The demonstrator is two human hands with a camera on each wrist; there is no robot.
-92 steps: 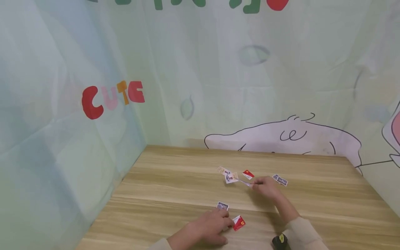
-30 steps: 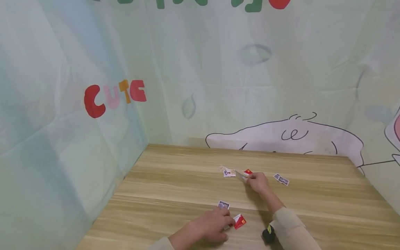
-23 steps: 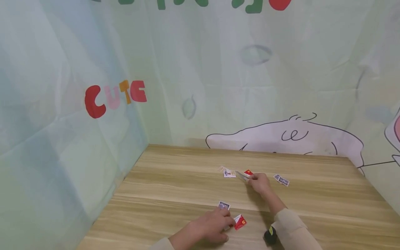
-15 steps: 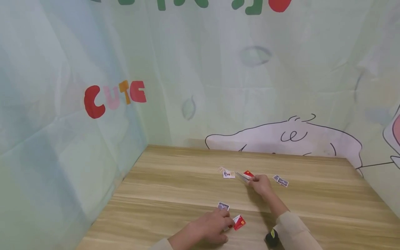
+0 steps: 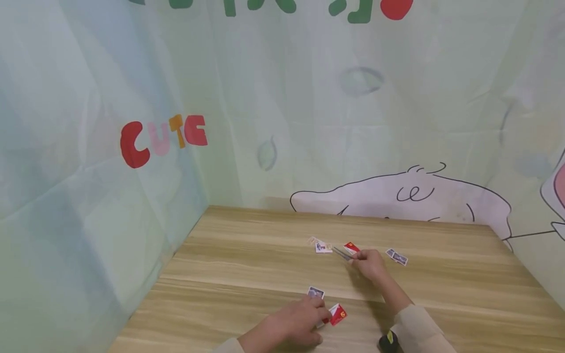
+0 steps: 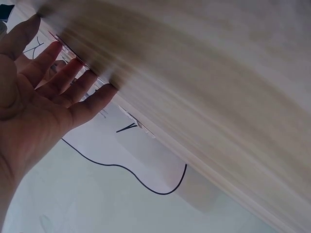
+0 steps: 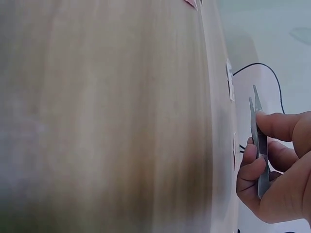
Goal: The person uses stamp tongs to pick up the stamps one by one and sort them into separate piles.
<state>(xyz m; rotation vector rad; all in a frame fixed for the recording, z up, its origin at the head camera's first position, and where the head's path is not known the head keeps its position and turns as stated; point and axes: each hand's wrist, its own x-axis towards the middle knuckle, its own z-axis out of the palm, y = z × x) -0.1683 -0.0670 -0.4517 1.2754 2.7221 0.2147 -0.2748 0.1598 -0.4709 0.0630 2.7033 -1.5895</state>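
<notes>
My right hand [image 5: 371, 264] pinches metal tweezers [image 5: 343, 253] above the table. Their two tips stand slightly apart with nothing between them, as the right wrist view also shows [image 7: 262, 179]. Just left of the tips lie overlapping pale stamp-like pieces [image 5: 323, 248]. Behind the tweezers is a red-and-white piece [image 5: 351, 248], partly hidden by the right hand. My left hand [image 5: 293, 321] rests on the table with spread, slightly bent fingers, fingertips down in the left wrist view. By its fingers lie a dark picture piece [image 5: 316, 292] and a red-and-white piece [image 5: 338, 314].
Two overlapping dark picture pieces [image 5: 397, 257] lie right of the right hand. A black wrist device [image 5: 388, 341] sits at the right cuff. The wooden table [image 5: 247, 260] ends against a printed cloth backdrop [image 5: 309, 147] behind and to the left.
Three seconds ago the tweezers reached the near pale piece, which lay tilted. That piece now lies straighter and slightly farther back, with the tips apart from it. The left hand stays put.
</notes>
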